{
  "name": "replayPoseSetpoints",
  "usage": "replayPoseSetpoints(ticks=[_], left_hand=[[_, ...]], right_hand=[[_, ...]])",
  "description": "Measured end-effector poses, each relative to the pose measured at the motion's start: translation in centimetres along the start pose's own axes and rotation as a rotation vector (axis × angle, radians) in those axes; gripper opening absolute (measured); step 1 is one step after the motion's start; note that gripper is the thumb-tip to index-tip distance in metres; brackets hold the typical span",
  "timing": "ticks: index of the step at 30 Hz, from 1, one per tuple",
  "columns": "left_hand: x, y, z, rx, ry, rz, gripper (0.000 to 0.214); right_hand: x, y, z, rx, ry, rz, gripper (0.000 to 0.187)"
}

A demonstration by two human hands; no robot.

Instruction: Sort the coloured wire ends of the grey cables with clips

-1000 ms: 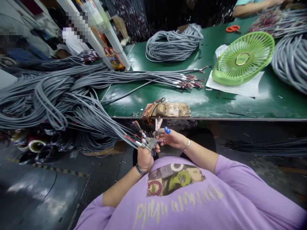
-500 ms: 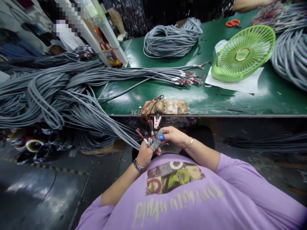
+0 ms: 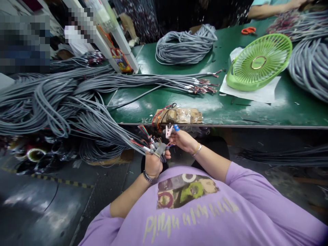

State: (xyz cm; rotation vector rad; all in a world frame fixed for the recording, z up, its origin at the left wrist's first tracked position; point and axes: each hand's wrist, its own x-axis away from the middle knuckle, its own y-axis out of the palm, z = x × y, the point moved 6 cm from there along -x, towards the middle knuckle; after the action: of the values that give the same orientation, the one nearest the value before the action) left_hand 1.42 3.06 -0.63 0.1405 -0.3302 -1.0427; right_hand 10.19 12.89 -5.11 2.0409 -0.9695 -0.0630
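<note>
Left hand [image 3: 153, 164] below the desk's front edge, fingers closed round a bunch of grey cables [image 3: 123, 136] near their stripped ends; coloured wires [image 3: 144, 130] fan out above the fist. The cables run back up and left to a large heap [image 3: 51, 106] at the desk's left end. Right hand [image 3: 183, 140] just beside it, fingers bent and partly curled, one digit wearing a blue wrap [image 3: 176, 127]; fingertips close to the wire ends and a pale pink clip [image 3: 168, 131] — cannot tell whether they grip either. Wooden block [image 3: 191, 115] on the desk [image 3: 225, 114] at the front edge, just above the clip. Farther back, more cables [image 3: 153, 80] lie with bared ends pointing right, a coil [image 3: 186, 46] behind them. Green fan [image 3: 258, 63] on white paper [image 3: 273, 89] to the right; orange-handled scissors [image 3: 248, 30] beyond. Another person's forearm [image 3: 266, 11] at the far right corner.
</note>
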Motion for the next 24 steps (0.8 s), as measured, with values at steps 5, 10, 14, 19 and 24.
replayPoseSetpoints(ticks=[5,10,14,19,24], left_hand=[[-0.7,0.9,-0.4,-0.019,-0.024,-0.044,0.030],[-1.0,1.1,-1.1,-0.049,-0.048,-0.072,0.030],[-1.1,1.0,-1.7,-0.070,-0.085,-0.077,0.031],[-1.2,1.1,-1.9,-0.107,-0.090,-0.089,0.034],[-0.9,0.8,-1.4,-0.093,-0.086,-0.057,0.034]], right_hand=[[-0.5,1.6,-0.6,-0.072,-0.060,-0.036,0.043],[-0.5,1.5,-0.8,-0.114,-0.088,0.039,0.038],[-0.7,1.4,-0.8,-0.131,-0.103,0.044,0.037],[-0.7,1.6,-0.6,-0.114,-0.071,0.036,0.042],[-0.1,1.3,-0.2,-0.139,0.006,-0.005,0.050]])
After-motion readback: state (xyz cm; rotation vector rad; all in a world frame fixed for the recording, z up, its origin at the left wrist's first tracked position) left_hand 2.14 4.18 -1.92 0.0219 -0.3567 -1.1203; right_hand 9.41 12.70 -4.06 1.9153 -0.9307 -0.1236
